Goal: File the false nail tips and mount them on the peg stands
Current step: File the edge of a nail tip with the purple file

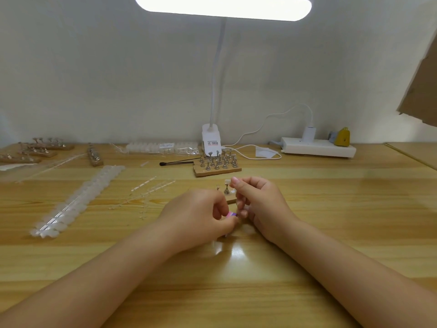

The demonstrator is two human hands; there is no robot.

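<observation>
- Pinching a small purple file in the left hand, probably for control
- right hand at 3 o'clock, fingers curled, contents unclear, close to the peg stand

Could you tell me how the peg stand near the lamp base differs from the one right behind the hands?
The far peg stand sits in the open with many bare metal pegs; the near peg stand is partly hidden by the right hand, showing few pegs, one topped by a nail tip. Both have brown bases.
</observation>
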